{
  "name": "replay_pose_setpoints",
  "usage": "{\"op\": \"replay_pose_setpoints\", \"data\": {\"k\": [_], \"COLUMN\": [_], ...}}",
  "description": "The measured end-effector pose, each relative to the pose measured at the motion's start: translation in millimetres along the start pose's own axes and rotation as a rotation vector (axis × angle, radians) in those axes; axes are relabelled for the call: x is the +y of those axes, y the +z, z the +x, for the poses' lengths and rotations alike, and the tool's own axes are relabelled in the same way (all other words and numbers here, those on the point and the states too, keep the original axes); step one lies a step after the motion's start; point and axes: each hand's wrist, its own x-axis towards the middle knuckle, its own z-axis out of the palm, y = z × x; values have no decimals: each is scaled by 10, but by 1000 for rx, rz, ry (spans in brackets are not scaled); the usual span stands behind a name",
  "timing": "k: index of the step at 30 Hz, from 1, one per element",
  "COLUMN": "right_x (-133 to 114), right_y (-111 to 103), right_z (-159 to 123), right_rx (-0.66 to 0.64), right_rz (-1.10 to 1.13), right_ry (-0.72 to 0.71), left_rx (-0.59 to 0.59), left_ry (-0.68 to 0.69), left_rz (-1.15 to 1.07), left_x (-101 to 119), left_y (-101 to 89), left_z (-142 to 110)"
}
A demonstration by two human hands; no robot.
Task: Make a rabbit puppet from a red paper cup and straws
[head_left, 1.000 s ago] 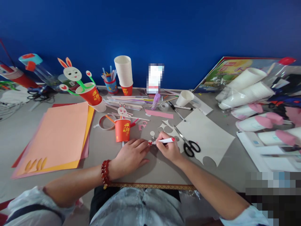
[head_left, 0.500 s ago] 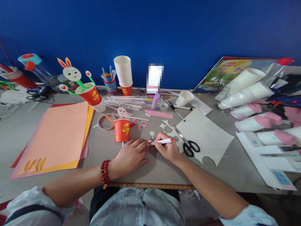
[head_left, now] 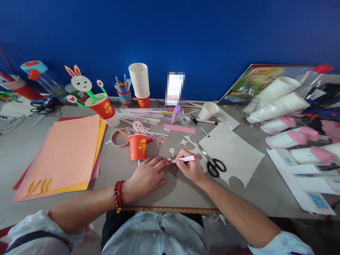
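Heart-marked paper disc lies between the flattened left hand and the red-ended marker pinched in the right hand; probably light, flimsy, easily creased, best pinned by its rim.

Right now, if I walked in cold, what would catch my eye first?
Probably the big rabbit rising from a red cup at the back left, before the blue wall. Nearer the middle, a smaller rabbit shows above another cup; to its right, the right hand holds a marker at a small disc.
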Motion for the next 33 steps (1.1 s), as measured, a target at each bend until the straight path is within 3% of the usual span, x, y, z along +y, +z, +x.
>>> {"op": "replay_pose_setpoints", "data": {"k": [33], "right_x": [43], "right_y": [12], "right_z": [-1], "right_rx": [33], "right_rz": [-31], "right_ry": [3], "left_rx": [-11], "left_ry": [-6], "left_rz": [-16], "left_x": [2], "left_y": [-16], "left_z": [-2]}}
